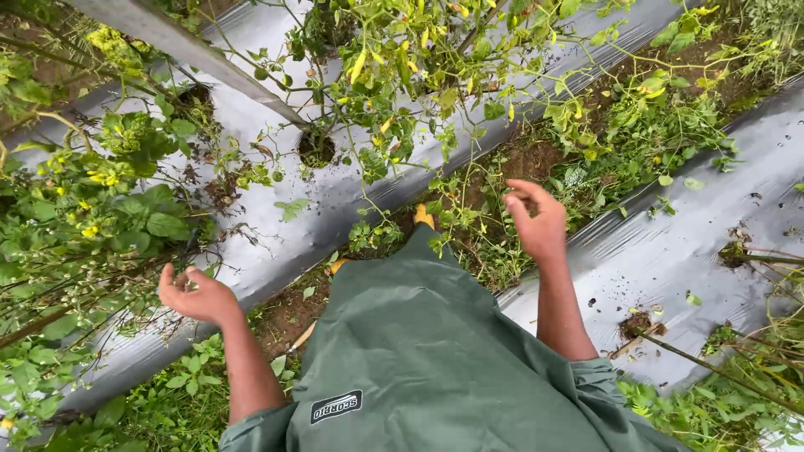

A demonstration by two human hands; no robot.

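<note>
Between two beds covered in silver plastic mulch [276, 226], we find both hands raised and holding nothing. The left hand [194, 295] sits at about eight o'clock in the view, palm turned up, fingers loosely curled and released, just beside the leafy stems that overhang the left bed. The right hand [536, 219] sits near three o'clock from the view's centre, fingers half curled with thumb and forefinger drawn toward each other; we see nothing between them, so we record it as empty. The nearest thing to either hand is the chilli plant [402, 92], which rises from a planting hole [316, 149] in the mulch and spreads toward twelve o'clock. Its pale yellow chilli pods [358, 64] hang with their long axes close to vertical in the view, tips pointing down toward the person. From the right hand, the foliage lies at roughly ten to eleven o'clock, with trailing shoots just beside the fingertips; from the left hand, the same plant lies at one o'clock and well apart. We judge the right hand the nearer. A green rain garment [427, 351] covers the lower centre.
</note>
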